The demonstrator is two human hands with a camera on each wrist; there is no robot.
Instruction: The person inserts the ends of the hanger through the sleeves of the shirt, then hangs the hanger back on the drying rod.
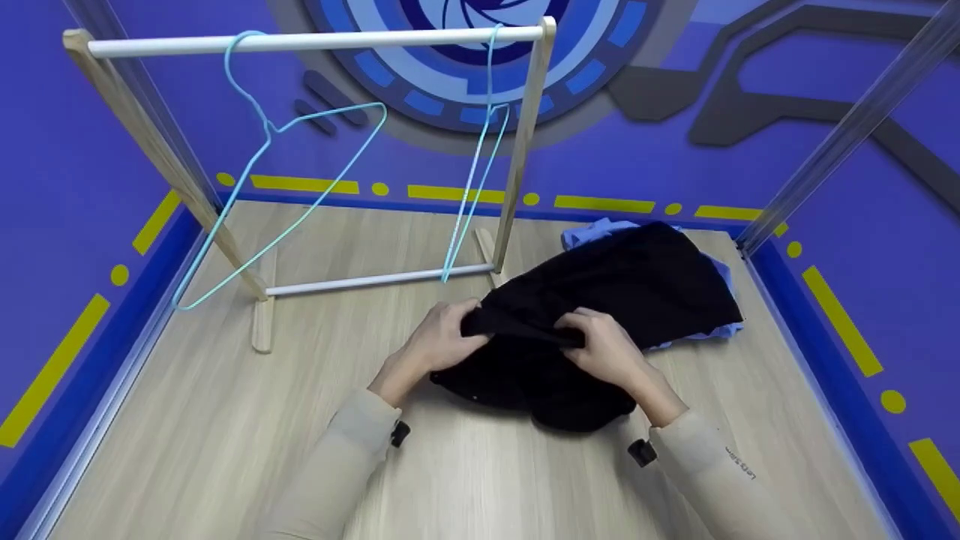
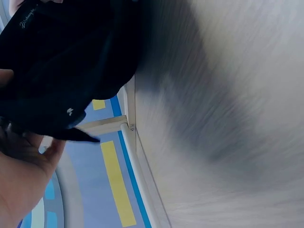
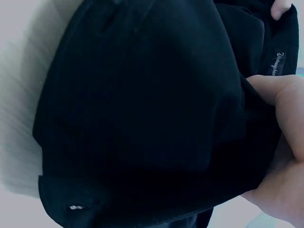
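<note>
In the head view both hands hold a black garment (image 1: 645, 277) by a folded edge. My left hand (image 1: 442, 337) pinches that edge at its left end, and my right hand (image 1: 609, 351) grips it further right. The near part of the cloth droops in front of the hands; the far part spreads over a blue garment (image 1: 589, 231). In the right wrist view a small label (image 3: 279, 64) shows inside the band, and a pale slit like a buttonhole marks the near corner. A small white mark (image 2: 70, 111) shows on the cloth in the left wrist view.
A wooden rack (image 1: 525, 142) with white rails stands at the back left. Two light-blue hangers hang from its top rail: one hanger (image 1: 281, 244) at the left, another hanger (image 1: 469, 191) near the right post. Blue walls (image 1: 885, 247) enclose the wood-grain surface (image 1: 187, 420).
</note>
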